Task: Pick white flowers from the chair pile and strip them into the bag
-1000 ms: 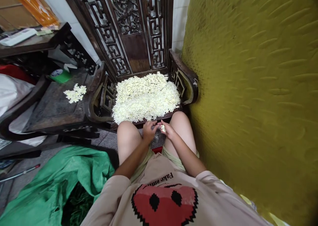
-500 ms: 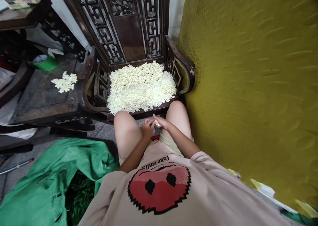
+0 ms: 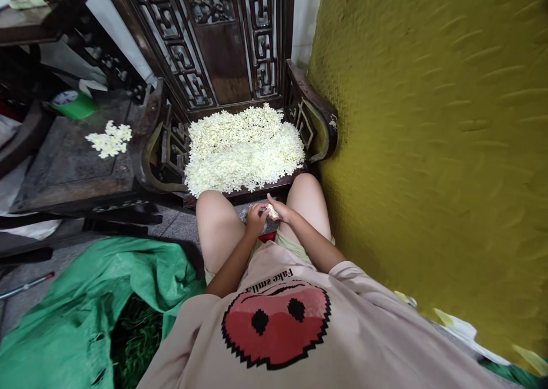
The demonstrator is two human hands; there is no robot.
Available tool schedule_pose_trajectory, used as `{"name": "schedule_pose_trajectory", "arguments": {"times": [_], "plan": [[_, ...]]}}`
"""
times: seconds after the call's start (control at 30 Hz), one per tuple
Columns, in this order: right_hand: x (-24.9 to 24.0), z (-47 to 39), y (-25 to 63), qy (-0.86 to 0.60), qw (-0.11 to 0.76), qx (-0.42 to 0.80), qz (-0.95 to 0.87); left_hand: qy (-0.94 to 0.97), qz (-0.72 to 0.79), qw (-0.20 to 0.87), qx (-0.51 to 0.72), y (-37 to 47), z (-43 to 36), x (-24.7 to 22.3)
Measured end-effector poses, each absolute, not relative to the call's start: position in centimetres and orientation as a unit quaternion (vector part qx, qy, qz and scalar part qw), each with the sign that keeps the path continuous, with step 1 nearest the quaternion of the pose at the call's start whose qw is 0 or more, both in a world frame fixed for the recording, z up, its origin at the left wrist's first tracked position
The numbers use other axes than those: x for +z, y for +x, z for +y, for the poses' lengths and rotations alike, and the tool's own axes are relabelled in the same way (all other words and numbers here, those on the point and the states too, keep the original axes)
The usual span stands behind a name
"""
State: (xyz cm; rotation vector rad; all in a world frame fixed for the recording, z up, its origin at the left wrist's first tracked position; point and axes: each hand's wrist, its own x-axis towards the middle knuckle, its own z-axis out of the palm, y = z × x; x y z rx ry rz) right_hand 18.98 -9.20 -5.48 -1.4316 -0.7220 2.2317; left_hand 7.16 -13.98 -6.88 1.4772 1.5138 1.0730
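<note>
Between my knees my two hands meet, low in front of my lap. My right hand (image 3: 281, 210) is curled around a few small white flowers (image 3: 272, 211), its thumb raised. Close against it, my left hand (image 3: 256, 219) has its fingers bent and pressed together by the flowers; a small dark spot shows at its fingertips, and what it pinches is too small to name. Just beyond my knees, a thick heap of white flowers (image 3: 244, 149) covers the seat of a dark carved wooden chair (image 3: 226, 64).
A second wooden chair (image 3: 55, 172) on the left bears a small cluster of white flowers (image 3: 109, 140) and a green tape roll (image 3: 75, 104). A green sack (image 3: 85, 298) with dark green strands lies at lower left. A yellow textured wall (image 3: 428, 121) rises on the right.
My hands have shifted very slightly; my right thumb has lifted and more of the white flowers shows between the hands. The view has tilted a little. The heap stays the same.
</note>
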Motion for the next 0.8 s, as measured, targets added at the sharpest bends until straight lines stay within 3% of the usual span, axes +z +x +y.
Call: {"name": "schedule_pose_trajectory", "arguments": {"times": [0.33, 0.63, 0.8], "plan": [[-4.5, -9.4, 19.3, -0.507, 0.296, 0.736, -0.336, 0.323, 0.599, 0.489, 0.546, 6.3, -12.8, -7.0], [-4.7, -9.5, 19.4, -0.474, 0.340, 0.707, -0.399, 0.272, 0.537, 0.596, 0.532, 5.9, -12.5, -6.3], [-4.7, -9.5, 19.5, -0.470, 0.347, 0.711, -0.391, 0.256, 0.549, 0.592, 0.531, 6.0, -12.7, -6.5]]}}
